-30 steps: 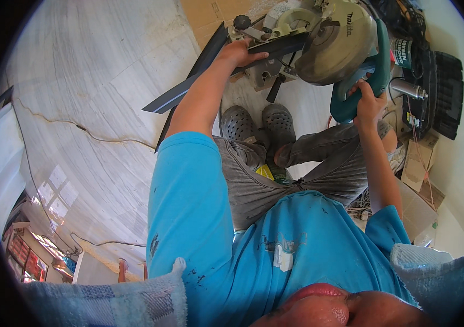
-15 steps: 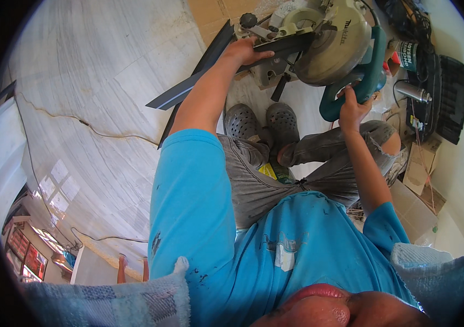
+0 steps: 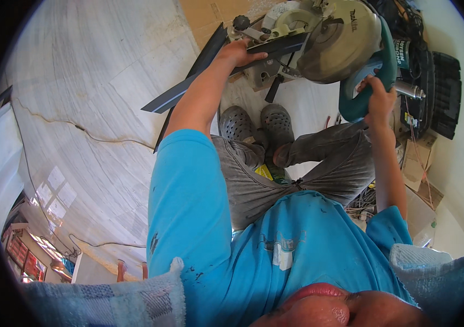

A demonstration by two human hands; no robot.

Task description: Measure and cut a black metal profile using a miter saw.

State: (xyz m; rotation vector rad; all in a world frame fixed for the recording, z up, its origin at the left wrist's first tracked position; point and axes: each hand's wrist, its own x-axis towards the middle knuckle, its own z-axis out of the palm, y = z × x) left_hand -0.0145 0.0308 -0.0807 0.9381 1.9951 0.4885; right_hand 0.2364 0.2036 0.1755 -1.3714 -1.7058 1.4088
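Grasping the dark strip (image 3: 169, 99), the left hand (image 3: 240, 53) steadies it across the far saw (image 3: 341, 46), left of its rounded guard; the right hand (image 3: 379, 98) wraps the green handle (image 3: 354, 108). The strip's unsupported near-left overhang could tip or twist it; fingers slipping right could reach the blade.

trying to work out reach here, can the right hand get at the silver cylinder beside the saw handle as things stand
Probably not while the right hand holds the green saw handle. If freed, likely yes: the silver cylinder shows close by, its right end uncovered, though depth is hard to judge.
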